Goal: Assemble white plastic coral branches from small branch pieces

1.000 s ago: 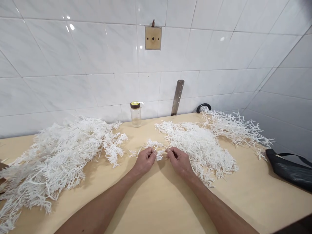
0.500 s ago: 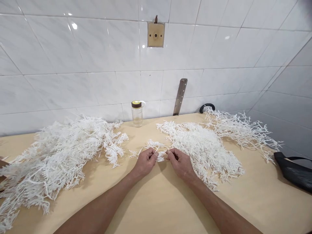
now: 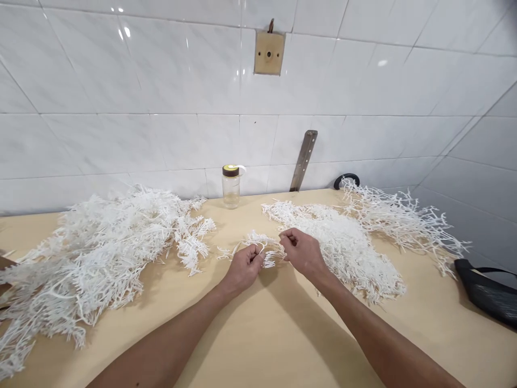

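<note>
My left hand (image 3: 245, 268) pinches a small white branched strand (image 3: 270, 260) near the middle of the table; its fringed end sticks out to the right of my fingertips. Just to the right and slightly higher, my right hand (image 3: 301, 249) is closed at the left edge of a white pile (image 3: 343, 248). Whether its fingers hold anything is too small to tell. Behind my hands lie a few loose white pieces (image 3: 258, 236). A large heap of white branched strands (image 3: 109, 248) covers the table's left side.
A clear bottle (image 3: 231, 188) with a dark and yellow lid stands by the tiled wall. A metal strip (image 3: 304, 161) leans there. Spiky white strands (image 3: 399, 218) lie at the back right, near a black ring (image 3: 346, 179) and a black bag (image 3: 487, 291).
My right hand has moved up and right, away from my left hand and the strand's fringed end. My left hand still pinches its strand. The view has shifted slightly.
</note>
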`<act>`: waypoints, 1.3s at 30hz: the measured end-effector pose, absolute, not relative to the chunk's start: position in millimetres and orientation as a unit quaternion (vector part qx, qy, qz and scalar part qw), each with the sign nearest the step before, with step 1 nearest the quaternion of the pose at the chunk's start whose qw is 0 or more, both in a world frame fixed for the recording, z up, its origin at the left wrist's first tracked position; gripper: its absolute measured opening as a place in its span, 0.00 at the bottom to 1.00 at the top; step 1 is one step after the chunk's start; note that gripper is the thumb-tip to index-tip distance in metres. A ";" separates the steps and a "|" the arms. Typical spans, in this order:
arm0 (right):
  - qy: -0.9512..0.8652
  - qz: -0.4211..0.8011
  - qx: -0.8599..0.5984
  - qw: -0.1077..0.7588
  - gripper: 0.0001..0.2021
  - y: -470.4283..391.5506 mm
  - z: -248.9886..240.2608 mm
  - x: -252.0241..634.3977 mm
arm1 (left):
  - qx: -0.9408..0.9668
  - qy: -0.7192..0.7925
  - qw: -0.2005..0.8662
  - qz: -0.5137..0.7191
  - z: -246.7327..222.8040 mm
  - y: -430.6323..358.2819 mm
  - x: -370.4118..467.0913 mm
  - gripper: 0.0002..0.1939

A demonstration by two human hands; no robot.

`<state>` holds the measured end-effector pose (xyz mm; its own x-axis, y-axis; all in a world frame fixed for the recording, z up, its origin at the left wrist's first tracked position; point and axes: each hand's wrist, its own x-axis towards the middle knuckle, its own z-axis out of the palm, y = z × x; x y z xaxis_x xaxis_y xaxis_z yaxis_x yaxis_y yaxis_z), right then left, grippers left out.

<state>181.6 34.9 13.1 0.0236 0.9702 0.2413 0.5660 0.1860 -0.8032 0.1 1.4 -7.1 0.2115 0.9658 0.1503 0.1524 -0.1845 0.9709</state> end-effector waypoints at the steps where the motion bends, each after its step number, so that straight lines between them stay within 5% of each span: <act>1: -0.648 0.250 -0.583 0.422 0.09 35.5 14.4 180.0 | 0.629 0.444 0.459 0.444 -6.5 1.2 0.0 0.17; 16: -0.622 0.450 -0.436 0.469 0.16 20.5 -12.2 169.8 | 0.618 0.455 0.477 0.428 -5.7 3.3 0.3 0.17; 28: -0.651 0.435 -0.436 0.443 0.09 21.8 -12.4 168.9 | 0.624 0.462 0.472 0.418 -2.8 4.4 0.1 0.18; 39: -0.631 0.479 -0.414 0.448 0.12 24.0 -9.8 172.0 | 0.637 0.464 0.457 0.413 0.2 2.7 -0.9 0.19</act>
